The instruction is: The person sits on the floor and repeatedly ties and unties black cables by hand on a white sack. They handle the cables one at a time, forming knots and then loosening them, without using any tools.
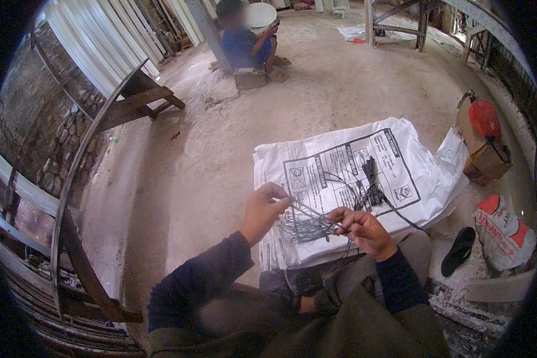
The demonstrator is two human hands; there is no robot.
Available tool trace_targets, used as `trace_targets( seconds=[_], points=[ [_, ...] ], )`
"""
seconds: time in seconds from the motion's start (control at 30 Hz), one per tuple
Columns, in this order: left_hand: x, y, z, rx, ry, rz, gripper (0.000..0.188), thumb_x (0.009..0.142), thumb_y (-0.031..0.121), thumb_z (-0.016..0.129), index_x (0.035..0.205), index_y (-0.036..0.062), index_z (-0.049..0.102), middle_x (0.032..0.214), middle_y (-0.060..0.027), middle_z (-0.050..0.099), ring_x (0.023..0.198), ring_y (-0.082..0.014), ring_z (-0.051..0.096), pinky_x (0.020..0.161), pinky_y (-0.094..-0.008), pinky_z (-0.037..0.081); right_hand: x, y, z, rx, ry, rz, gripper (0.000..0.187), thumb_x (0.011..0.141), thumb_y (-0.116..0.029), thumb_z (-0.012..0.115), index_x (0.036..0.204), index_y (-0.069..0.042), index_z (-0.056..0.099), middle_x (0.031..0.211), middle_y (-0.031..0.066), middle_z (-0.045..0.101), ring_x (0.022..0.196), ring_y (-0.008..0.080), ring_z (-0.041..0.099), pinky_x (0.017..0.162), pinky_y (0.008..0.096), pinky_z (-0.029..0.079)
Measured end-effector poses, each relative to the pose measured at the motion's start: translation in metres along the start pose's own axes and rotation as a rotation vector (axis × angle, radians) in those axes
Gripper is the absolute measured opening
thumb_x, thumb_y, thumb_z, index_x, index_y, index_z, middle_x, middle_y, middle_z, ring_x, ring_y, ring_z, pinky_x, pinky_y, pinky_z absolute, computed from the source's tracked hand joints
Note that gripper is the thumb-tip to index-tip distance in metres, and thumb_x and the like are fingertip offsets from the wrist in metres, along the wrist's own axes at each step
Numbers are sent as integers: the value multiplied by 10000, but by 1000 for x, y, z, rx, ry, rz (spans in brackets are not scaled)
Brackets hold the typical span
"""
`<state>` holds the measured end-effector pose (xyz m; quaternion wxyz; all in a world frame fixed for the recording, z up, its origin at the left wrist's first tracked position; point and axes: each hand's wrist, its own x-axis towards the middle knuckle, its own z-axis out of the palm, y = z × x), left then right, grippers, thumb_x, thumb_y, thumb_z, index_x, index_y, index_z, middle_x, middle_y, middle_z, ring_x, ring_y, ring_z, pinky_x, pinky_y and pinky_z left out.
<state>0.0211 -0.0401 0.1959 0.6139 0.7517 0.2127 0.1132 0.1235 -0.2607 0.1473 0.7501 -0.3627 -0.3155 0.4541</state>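
My left hand (pixel 261 213) pinches one end of a bunch of thin dark cords (pixel 304 230) between thumb and fingertips. At the other end of the bunch, my right hand (pixel 364 230) is closed on the cords too, its fingers curled. The strands stretch and hang loosely between both hands in a net-like tangle; whether they are knotted, I cannot tell. Below them lies a stack of white printed sacks (pixel 274 156) in front of my legs. More black strips (pixel 373 190) rest in a loose pile on the top sack, just beyond my right hand.
On the right are a cardboard box (pixel 489 162) with a red bundle (pixel 484 118), a black sandal (pixel 459 251) and a red-and-white bag (pixel 502 232). A wooden bench frame (pixel 140 98) stands left. Farther off, a person (pixel 244 48) in blue sits by a post holding something.
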Motion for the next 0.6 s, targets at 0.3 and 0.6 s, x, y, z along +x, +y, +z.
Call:
trace_targets(
  seconds=[0.3,0.6],
  points=[
    [-3,-1,6,82,-161,-2,130,716,79,648,745,42,526,714,-21,556,644,-84,515,582,-210,415,-6,-6,5,-118,-123,46,240,735,-241,663,841,-33,609,1003,114,565,957,199,514,858,325,377],
    [-14,21,10,225,-483,-68,323,730,40,646,954,76,415,826,-62,595,790,-134,555,720,-239,424,11,18,-8,-635,468,-19,125,716,-26,637,791,-84,556,758,40,589,739,123,535,718,257,423]
  ],
)
